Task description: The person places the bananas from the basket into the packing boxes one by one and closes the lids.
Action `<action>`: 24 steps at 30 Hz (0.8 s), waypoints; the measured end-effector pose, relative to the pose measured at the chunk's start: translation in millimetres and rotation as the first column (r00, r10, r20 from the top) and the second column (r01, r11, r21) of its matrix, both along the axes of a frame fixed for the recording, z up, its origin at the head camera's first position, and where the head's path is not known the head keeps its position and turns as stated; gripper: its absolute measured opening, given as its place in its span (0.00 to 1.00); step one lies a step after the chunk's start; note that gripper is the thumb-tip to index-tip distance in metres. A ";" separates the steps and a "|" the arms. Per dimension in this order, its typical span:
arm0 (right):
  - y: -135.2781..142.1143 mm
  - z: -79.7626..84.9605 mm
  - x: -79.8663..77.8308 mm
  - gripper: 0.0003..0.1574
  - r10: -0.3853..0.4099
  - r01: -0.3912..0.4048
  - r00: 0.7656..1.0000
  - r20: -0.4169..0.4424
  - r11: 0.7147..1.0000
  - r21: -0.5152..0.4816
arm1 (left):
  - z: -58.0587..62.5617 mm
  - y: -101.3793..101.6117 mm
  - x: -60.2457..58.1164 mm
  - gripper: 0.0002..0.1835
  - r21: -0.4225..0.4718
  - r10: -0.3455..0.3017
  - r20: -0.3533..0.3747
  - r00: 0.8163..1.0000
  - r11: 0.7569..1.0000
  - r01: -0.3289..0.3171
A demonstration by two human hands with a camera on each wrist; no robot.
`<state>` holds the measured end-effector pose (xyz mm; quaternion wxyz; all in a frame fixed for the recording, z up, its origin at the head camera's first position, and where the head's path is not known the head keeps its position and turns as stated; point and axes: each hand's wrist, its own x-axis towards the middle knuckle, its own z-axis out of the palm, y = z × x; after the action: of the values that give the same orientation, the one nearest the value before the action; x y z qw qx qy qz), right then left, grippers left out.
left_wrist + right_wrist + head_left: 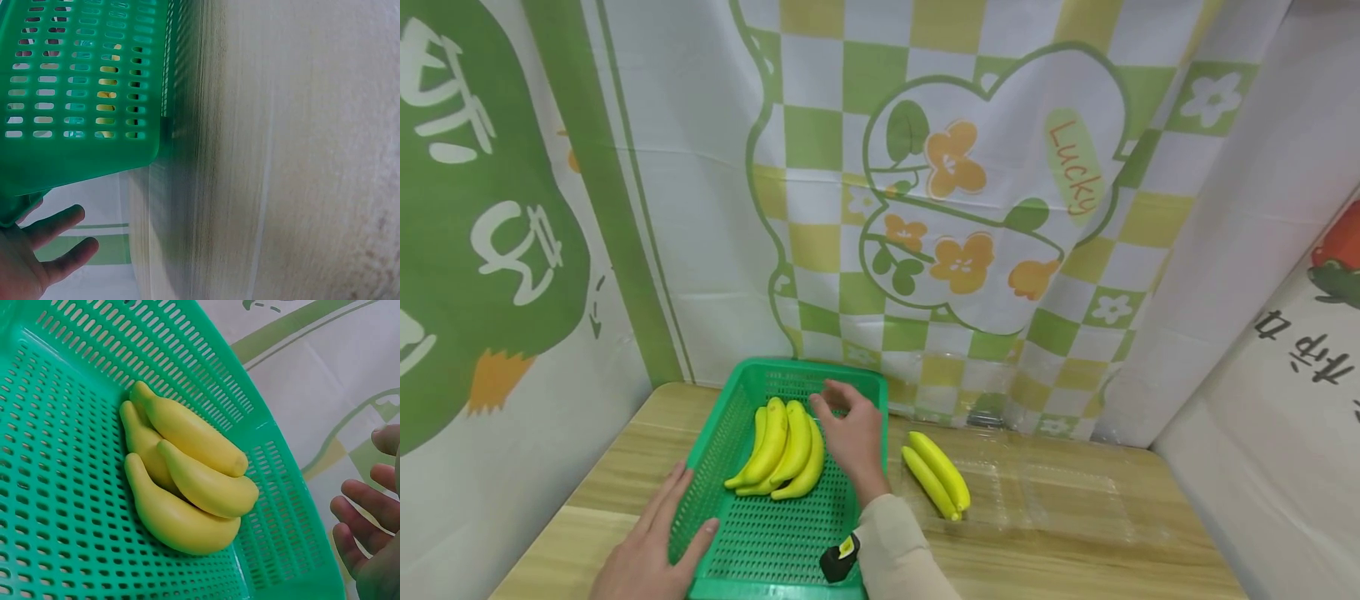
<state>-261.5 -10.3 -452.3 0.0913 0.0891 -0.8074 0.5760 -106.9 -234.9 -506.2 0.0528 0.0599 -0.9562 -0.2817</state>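
Several yellow bananas (784, 446) lie bunched in a green plastic basket (760, 571). The right wrist view shows the same bananas (194, 475) resting against the basket's perforated wall. My right hand (852, 429) hovers over the basket's right side, fingers loosely bent and holding nothing; the right wrist view has its fingers apart from the rim. My left hand (651, 542) rests at the basket's left rim, thumb over the edge and fingers along the outside. From the left wrist, those fingers (65, 262) look straight and spread beside the rim.
Two more bananas (936, 475) lie side by side on the wooden table (1000, 567), right of the basket. Clear plastic containers (1075, 492) stand beyond them. Printed cloth (820, 150) hangs behind and on both sides.
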 end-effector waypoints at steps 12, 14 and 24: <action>-10.2 -4.0 -0.3 0.23 0.008 -0.008 1.000 0.009 1.000 -0.021 | -1.8 0.2 -0.9 0.48 -0.008 0.003 -0.024 1.000 1.000 -0.003; -12.4 -4.7 -0.7 0.24 0.009 -0.009 1.000 0.014 1.000 -0.025 | -2.1 0.2 -0.7 0.48 -0.010 0.004 -0.028 1.000 1.000 -0.004; -20.9 -12.0 -2.0 0.23 0.010 -0.010 0.999 0.043 1.000 0.002 | -1.5 0.0 -2.8 0.48 -0.020 -0.002 -0.004 1.000 1.000 0.002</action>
<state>-263.6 -31.2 -464.3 0.0710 0.0808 -0.8093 0.5774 -109.7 -235.0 -507.7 0.0552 0.0581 -0.9588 -0.2725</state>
